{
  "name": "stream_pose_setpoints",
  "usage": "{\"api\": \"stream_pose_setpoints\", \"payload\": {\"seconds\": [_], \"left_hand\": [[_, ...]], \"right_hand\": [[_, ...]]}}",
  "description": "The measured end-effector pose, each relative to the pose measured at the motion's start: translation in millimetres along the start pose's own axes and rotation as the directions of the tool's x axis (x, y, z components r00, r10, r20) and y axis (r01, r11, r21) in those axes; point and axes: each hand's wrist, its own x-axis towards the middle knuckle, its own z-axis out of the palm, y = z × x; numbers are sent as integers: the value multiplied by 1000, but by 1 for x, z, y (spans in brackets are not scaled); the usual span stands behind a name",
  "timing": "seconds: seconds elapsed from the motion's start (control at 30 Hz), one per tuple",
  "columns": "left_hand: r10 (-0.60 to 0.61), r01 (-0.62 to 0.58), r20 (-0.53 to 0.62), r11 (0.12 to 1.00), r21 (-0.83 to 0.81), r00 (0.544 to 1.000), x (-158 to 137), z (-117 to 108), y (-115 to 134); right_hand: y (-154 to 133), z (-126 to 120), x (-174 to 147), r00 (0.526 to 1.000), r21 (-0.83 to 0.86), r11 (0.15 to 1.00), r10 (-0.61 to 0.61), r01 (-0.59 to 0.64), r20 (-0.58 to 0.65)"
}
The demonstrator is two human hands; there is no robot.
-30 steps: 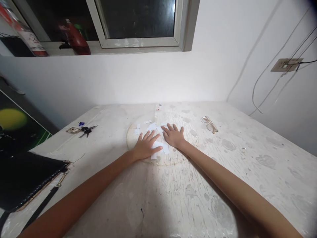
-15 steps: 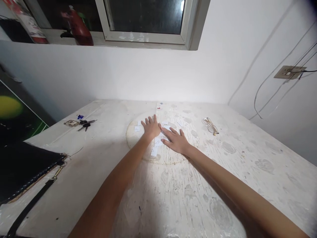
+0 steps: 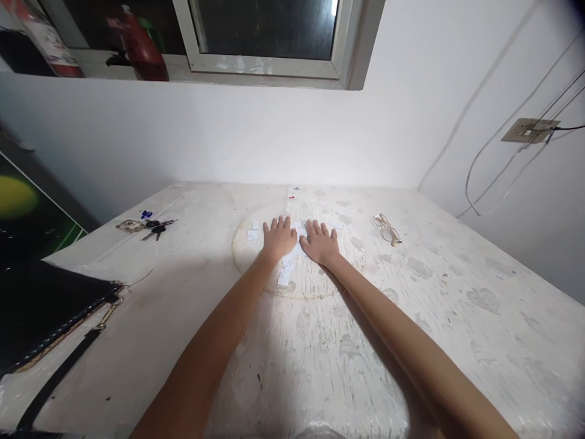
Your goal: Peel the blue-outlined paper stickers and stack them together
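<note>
Both palms rest face down on the table, over small white paper pieces with faint writing. My left hand is flat with its fingers spread, covering part of the group. Close beside it, my right hand also lies flat with fingers apart, and a narrow gap separates the two thumbs. Between and below the hands, some papers show, partly overlapping. A paper slip lies left of my left hand, and another slip is just right of my right fingers. What lies under the palms is hidden.
Keys and a small blue object lie at the left. A black bag with a strap sits on the near left. Coiled cream earphones are at the right. Bottles stand on the window ledge; cables hang from a wall socket.
My right hand has shifted up and straightened, its fingers now pointing away from me. It has moved off the papers below it. My left hand has stayed nearly in place.
</note>
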Motion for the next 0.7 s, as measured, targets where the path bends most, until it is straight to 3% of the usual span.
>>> {"api": "stream_pose_setpoints", "payload": {"seconds": [0.17,0.4,0.7], "left_hand": [[108,-108,50,994,4,993,2,0,1],[18,-18,18,999,44,1000,2,2,5],[23,-23,-6,998,57,1000,0,3,5]], "right_hand": [[0,3,16,997,-15,997,76,-75,20],[1,2,20,995,-15,995,99,-99,21],[1,1,16,995,10,995,95,-95,-6]]}}
